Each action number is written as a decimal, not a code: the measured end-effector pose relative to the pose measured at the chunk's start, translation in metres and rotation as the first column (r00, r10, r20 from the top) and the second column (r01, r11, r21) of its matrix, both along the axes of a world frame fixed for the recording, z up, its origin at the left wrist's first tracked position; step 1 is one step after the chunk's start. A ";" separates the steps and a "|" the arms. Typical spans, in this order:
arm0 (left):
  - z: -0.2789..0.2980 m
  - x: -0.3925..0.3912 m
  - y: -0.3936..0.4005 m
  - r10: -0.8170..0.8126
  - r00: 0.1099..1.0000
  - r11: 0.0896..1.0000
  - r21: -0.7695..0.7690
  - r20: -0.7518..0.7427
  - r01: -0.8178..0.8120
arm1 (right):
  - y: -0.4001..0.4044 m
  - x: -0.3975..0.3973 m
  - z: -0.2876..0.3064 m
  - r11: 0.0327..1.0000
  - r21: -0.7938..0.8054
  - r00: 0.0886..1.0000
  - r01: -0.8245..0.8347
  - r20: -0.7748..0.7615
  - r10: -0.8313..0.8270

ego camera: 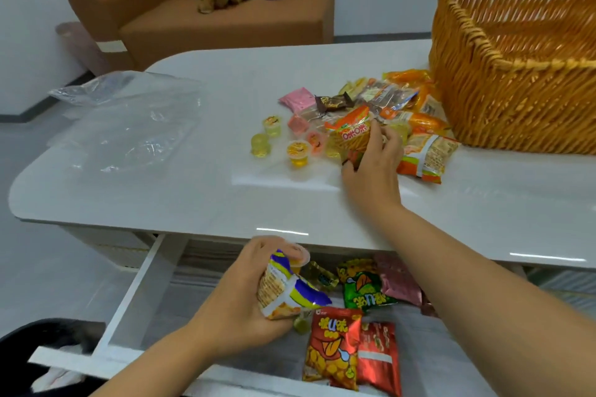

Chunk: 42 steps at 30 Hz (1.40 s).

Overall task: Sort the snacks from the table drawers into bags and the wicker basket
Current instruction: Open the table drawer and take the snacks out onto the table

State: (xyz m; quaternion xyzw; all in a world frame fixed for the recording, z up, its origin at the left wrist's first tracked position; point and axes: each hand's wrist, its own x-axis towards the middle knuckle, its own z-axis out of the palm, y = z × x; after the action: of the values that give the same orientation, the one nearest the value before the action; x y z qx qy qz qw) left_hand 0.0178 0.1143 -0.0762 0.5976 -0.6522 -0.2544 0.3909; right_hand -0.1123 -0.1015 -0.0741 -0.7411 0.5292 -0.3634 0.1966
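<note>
from the head view: left hand (245,287) grips a purple packet (283,292) over the open drawer (129,296), right hand (374,158) pinches an orange packet (350,135) on the worktop (193,190). the basket (516,74) looks empty and the bags (129,119) lie flat, so sorting has barely begun.

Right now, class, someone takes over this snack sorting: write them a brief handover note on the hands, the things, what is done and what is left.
Left hand: grips a purple-and-white packet and a jelly cup over the open drawer.
Right hand: holds an orange packet at the snack pile on the table.
Done: many snacks moved from drawer to tabletop.
Left: drawer holds red packets, a green packet and others. The basket looks empty as far as visible; the plastic bags lie flat, unfilled.
</note>
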 end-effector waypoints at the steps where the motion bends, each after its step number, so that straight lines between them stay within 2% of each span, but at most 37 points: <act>1: 0.011 -0.004 -0.004 -0.001 0.997 1.000 0.013 -0.079 0.002 | -0.002 0.000 -0.001 1.000 -0.012 0.999 0.026 -0.030 -0.026; 3: 0.039 -0.008 -0.017 -0.002 0.978 1.000 0.017 -0.208 0.005 | -0.003 0.002 -0.003 0.998 -0.027 0.992 0.057 -0.110 -0.060; 6: 0.081 -0.005 -0.062 0.072 0.961 0.996 -0.040 -0.268 -0.086 | -0.002 0.004 -0.004 0.995 -0.065 0.968 0.075 -0.235 -0.088; 8: 0.098 0.000 -0.109 0.167 0.934 0.983 -0.019 -0.316 -0.183 | -0.001 0.007 -0.004 0.995 -0.055 0.952 0.077 -0.291 -0.090; 11: 0.102 0.012 -0.190 0.293 0.773 0.955 0.142 -0.563 -0.259 | 0.000 0.009 -0.003 0.997 -0.016 0.940 0.081 -0.330 -0.082; 13: 0.093 0.021 -0.237 0.381 0.684 0.925 0.268 -0.622 -0.271 | -0.001 0.009 -0.002 0.997 0.000 0.936 0.080 -0.344 -0.075; 15: 0.086 0.026 -0.265 0.479 0.659 0.874 0.385 -0.580 -0.296 | -0.001 0.009 -0.001 0.997 0.018 0.932 0.076 -0.356 -0.064; 19: 0.082 0.024 -0.296 0.546 0.694 0.829 0.424 -0.470 -0.364 | -0.001 0.009 0.000 0.997 0.026 0.931 0.075 -0.360 -0.061; 23: 0.093 0.033 -0.304 0.529 0.742 0.848 0.299 -0.412 -0.438 | -0.004 0.009 -0.001 0.996 0.044 0.941 0.077 -0.334 -0.058; 27: 0.101 0.061 -0.289 0.559 0.726 0.827 0.205 -0.400 -0.523 | -0.003 0.008 -0.002 0.997 0.024 0.941 0.070 -0.333 -0.058; 30: 0.093 0.081 -0.269 0.583 0.770 0.812 0.140 -0.260 -0.567 | -0.004 0.008 -0.002 0.998 0.002 0.940 0.065 -0.336 -0.060; 32: 0.086 0.091 -0.256 0.595 0.787 0.804 0.151 -0.166 -0.576 | -0.003 0.008 -0.001 0.998 -0.017 0.944 0.058 -0.326 -0.060; 34: 0.076 0.097 -0.246 0.590 0.790 0.803 0.216 -0.167 -0.555 | -0.002 0.008 0.000 0.999 -0.043 0.952 0.034 -0.303 -0.045; 37: 0.052 0.097 -0.230 0.643 0.733 0.763 0.277 -0.223 -0.585 | 0.001 0.007 0.000 0.991 -0.091 0.956 -0.095 -0.286 0.065; 39: 0.032 0.088 -0.218 0.644 0.720 0.764 0.182 -0.259 -0.619 | 0.001 0.008 -0.002 0.981 -0.086 0.940 -0.175 -0.312 0.140; 42: 0.011 0.072 -0.218 0.601 0.717 0.780 0.063 -0.353 -0.623 | -0.004 0.008 -0.007 0.983 0.000 0.916 -0.185 -0.362 0.173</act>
State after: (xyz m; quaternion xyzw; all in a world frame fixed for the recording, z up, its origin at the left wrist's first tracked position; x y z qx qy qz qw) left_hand 0.0899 -0.1032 -0.0650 0.7113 -0.3438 -0.1942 0.5815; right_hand -0.1041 -0.1053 -0.0810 -0.8436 0.4800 -0.2108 0.1159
